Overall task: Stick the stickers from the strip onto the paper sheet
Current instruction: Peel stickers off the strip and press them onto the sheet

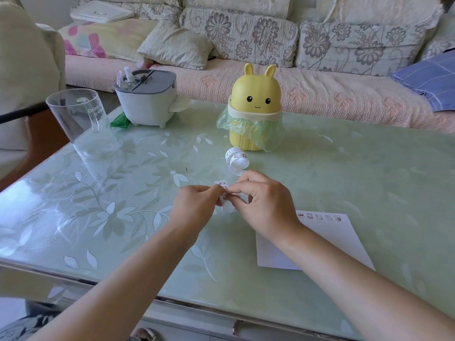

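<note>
The clear plastic cup (81,121) on the bench (344,168) carries white lettering beginning "Drink" (the rest curves out of sight); a smaller line beneath is too small to read.

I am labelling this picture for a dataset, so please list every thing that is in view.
sticker strip: one, white, curled, table middle
paper sheet: one, white, table right
stickers: five visible, sheet's far edge
bin: one, yellow, rabbit-shaped, behind strip
cup: one, clear, table left
container: one, white-grey, table's far left
table: one, pale green
sofa: one, floral, behind table
left hand: one, pinches strip
right hand: one, pinches strip
</note>
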### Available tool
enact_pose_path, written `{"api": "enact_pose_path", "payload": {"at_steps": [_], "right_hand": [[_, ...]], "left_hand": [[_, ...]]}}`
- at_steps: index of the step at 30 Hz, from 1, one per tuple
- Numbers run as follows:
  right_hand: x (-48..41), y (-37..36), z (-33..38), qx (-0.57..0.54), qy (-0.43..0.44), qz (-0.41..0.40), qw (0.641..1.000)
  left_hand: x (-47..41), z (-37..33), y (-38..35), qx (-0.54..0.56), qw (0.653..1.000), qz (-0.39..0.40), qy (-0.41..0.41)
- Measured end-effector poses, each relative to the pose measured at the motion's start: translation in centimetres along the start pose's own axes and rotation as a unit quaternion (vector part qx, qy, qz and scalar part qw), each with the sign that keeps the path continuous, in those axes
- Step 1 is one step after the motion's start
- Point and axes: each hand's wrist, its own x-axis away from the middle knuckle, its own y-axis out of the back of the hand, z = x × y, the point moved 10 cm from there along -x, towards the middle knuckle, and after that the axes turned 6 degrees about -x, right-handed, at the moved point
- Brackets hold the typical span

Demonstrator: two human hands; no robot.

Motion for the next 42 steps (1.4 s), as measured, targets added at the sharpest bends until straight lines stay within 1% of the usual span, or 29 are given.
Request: {"api": "enact_pose_path", "payload": {"at_steps": [4,6,9,12,14,16,18,20,22,24,27,29,31,34,36,39,42], "right_hand": [[0.1,0.1,0.0,0.012,0.009,0.008,1.0],[0.1,-0.1,-0.1,-0.003,-0.004,0.015,1.0],[0.0,-0.2,-1.0,-0.1,-0.081,0.027,0.991],[0.3,-0.3,-2.7,-0.186,-0.185,0.051,0.964],[0.9,0.0,-4.1,-0.214,-0.245,0.063,0.944],[1.6,0.5,-5.4,-0.234,-0.295,0.07,0.924],[2.4,1.1,-6.6,-0.243,-0.334,0.077,0.907],[3.1,1.9,-7.8,-0.227,-0.359,0.085,0.901],[3.8,2.7,-9.0,-0.205,-0.381,0.09,0.897],[4.6,3.4,-10.1,-0.187,-0.398,0.097,0.893],[5.8,4.3,-11.4,-0.165,-0.425,0.112,0.883],[6.5,4.7,-12.0,-0.156,-0.437,0.117,0.878],[6.9,5.0,-12.3,-0.149,-0.437,0.124,0.878],[6.8,5.1,-12.2,-0.143,-0.425,0.131,0.884],[6.6,5.3,-12.3,-0.128,-0.416,0.135,0.89],[6.5,5.5,-12.4,-0.11,-0.408,0.143,0.895],[6.9,5.5,-12.7,-0.111,-0.414,0.153,0.89]], "left_hand": [[0.0,0.1,-0.3,-0.003,1.0,-0.001,0.007],[-0.1,0.1,-0.3,-0.005,1.0,-0.002,0.006],[-0.3,0.2,0.2,-0.035,0.999,-0.014,-0.002],[-0.9,-0.1,1.0,-0.146,0.986,-0.059,-0.046],[-0.8,-1.0,1.2,-0.236,0.963,-0.089,-0.091],[-0.4,-1.9,1.2,-0.291,0.94,-0.112,-0.135],[0.1,-2.8,1.0,-0.311,0.924,-0.137,-0.178],[0.9,-3.9,0.7,-0.319,0.901,-0.166,-0.243],[2.0,-5.4,0.0,-0.333,0.862,-0.193,-0.331],[3.2,-6.7,-1.1,-0.346,0.823,-0.199,-0.404],[4.7,-7.5,-3.9,-0.358,0.783,-0.147,-0.487],[5.6,-7.4,-6.2,-0.368,0.764,-0.089,-0.522],[6.2,-6.6,-8.5,-0.375,0.754,-0.016,-0.539],[6.2,-4.5,-11.4,-0.38,0.754,0.088,-0.528],[6.0,-3.2,-12.4,-0.388,0.757,0.13,-0.509],[5.8,-2.2,-12.9,-0.391,0.767,0.152,-0.485],[5.9,-2.0,-12.8,-0.392,0.767,0.145,-0.487]]}}
